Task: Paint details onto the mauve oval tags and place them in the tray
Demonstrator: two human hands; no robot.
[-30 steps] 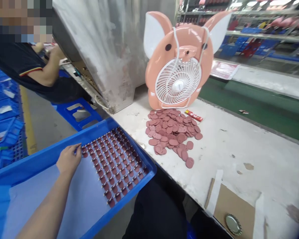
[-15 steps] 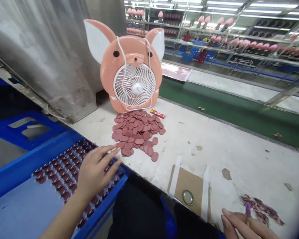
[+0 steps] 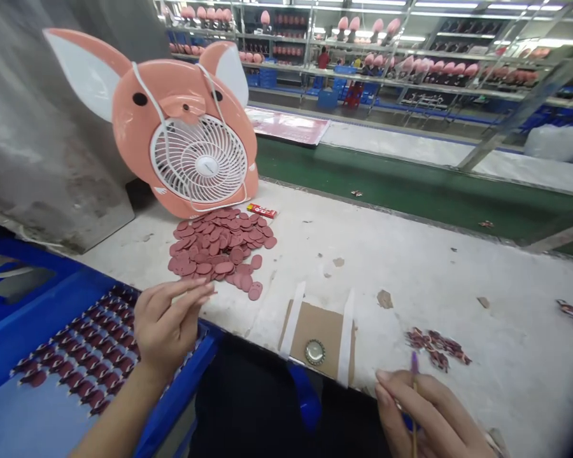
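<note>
Two hands in my view. Left hand (image 3: 166, 327) sits lower left over the blue tray (image 3: 52, 305) of small pink pieces (image 3: 76, 346), fingers drawn narrow; whether they pinch anything I cannot tell. Right hand (image 3: 423, 413), lower right, grips a thin purple-tipped stick (image 3: 414, 375), near a scatter of pink scraps (image 3: 434, 348). Loose pink discs (image 3: 219, 245) pile on the white table (image 3: 363, 280), just below a pig-shaped fan (image 3: 186, 133), upper left.
</note>
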